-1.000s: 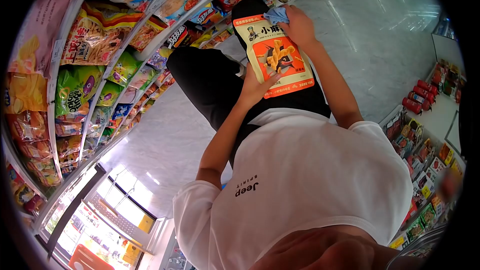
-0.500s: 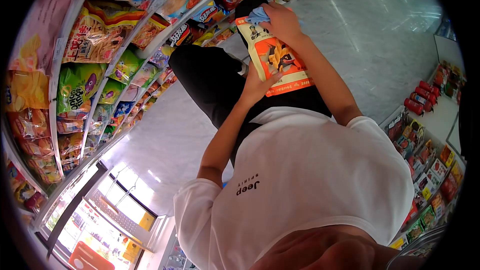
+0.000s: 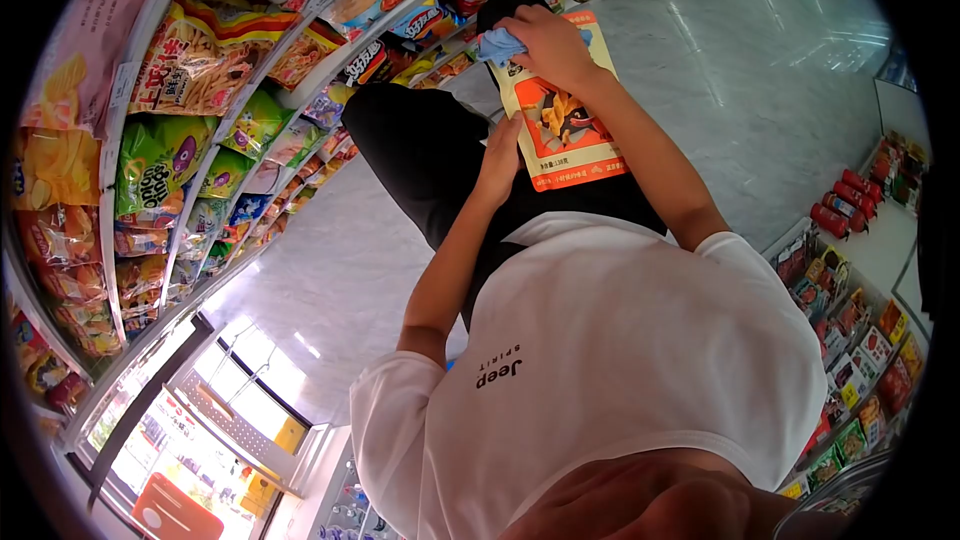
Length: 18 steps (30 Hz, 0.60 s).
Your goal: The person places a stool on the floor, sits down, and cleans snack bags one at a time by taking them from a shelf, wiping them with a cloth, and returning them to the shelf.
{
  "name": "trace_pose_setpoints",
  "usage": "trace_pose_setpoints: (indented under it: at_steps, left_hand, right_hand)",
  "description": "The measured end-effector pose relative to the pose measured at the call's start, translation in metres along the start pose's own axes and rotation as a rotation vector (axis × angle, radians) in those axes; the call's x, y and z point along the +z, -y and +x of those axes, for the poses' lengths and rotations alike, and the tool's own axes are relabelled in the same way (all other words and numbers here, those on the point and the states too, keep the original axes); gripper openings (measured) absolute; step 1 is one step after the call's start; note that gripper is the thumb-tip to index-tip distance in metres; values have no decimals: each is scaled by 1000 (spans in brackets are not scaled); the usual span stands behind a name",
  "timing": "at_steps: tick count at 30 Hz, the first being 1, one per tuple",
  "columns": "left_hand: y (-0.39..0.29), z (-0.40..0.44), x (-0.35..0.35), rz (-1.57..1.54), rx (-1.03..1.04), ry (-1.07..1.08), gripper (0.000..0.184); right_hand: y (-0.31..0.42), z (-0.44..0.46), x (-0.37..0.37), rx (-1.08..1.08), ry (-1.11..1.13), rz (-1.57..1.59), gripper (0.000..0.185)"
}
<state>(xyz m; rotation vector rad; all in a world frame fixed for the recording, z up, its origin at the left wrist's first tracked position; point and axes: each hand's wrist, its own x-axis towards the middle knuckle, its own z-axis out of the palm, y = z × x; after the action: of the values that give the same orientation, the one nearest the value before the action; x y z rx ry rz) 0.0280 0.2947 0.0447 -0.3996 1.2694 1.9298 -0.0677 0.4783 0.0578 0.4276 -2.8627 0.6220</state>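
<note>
A cream and orange snack bag (image 3: pixel 575 158) lies tilted over the dark trousers of the wearer's lap, its printed front facing up. My left hand (image 3: pixel 501 158) grips the bag's left edge, with some fingers hidden at the edge. Across the upper part of the bag is my right hand (image 3: pixel 552 48), closed on a crumpled blue cloth (image 3: pixel 500 46). The cloth sticks out at the bag's upper left corner, and the hand and wrist cover part of the print.
Shelves (image 3: pixel 118 90) packed with snack bags curve along the left and top. Grey floor (image 3: pixel 700 50) shows beyond the knees. Red cylinders (image 3: pixel 845 202) and a rack of small packets (image 3: pixel 860 340) stand at the right. A red-orange panel (image 3: pixel 178 510) is at the lower left.
My right hand has moved left with the cloth, across the bag to its upper left corner. My left thumb has slid off the bag's front to its left edge.
</note>
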Motion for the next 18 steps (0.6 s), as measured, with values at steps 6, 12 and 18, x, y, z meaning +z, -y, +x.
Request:
trace_pose_setpoints:
  at_steps: [6, 12, 18]
  left_hand:
    - [0, 4, -4, -119, -90, 14, 47]
    - [3, 6, -13, -163, -83, 99, 48]
    - [-10, -5, -4, -155, -120, 67, 52]
  right_hand:
    - [13, -23, -16, -88, 102, 134, 49]
    - [33, -52, -38, -68, 222, 156, 45]
    - [58, -89, -60, -142, 276, 178, 45]
